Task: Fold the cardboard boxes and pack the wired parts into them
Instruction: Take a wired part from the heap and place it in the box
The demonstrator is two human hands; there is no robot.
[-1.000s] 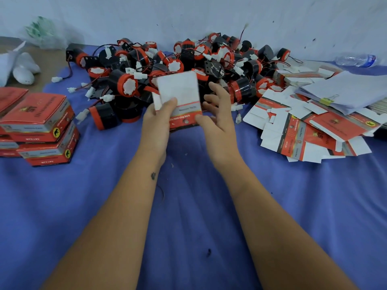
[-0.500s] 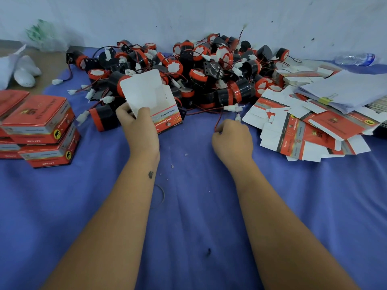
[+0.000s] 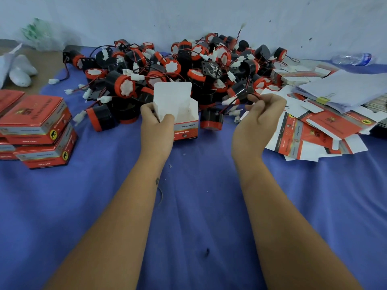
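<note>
Clearly the job is only partly done. The left hand (image 3: 157,126) grips an open box (image 3: 180,114), its thumb inside the near wall and fingers curled round the outside; the lid flap stands up and the inside looks empty. Just right of the box, the right hand (image 3: 257,120) pinches the red and black wire (image 3: 252,96) of one part (image 3: 238,92), fingers curled on it, so the black-and-red cylinder hangs a little above the cloth (image 3: 188,206). That part is not yet in the box, so I judge this box is folded but still waiting to be filled and closed.

Well left of the box sit closed boxes (image 3: 35,130), stacked; at least four show, and they look finished, though I cannot see inside them. Behind the box a big heap of parts (image 3: 188,65) lies against the wall, still loose. Far right of the box, flat unfolded blanks (image 3: 318,135) lie fanned out, with a sheaf of paper (image 3: 345,91) beyond them. Going by the heap and blanks, most of the packing is still ahead.
</note>
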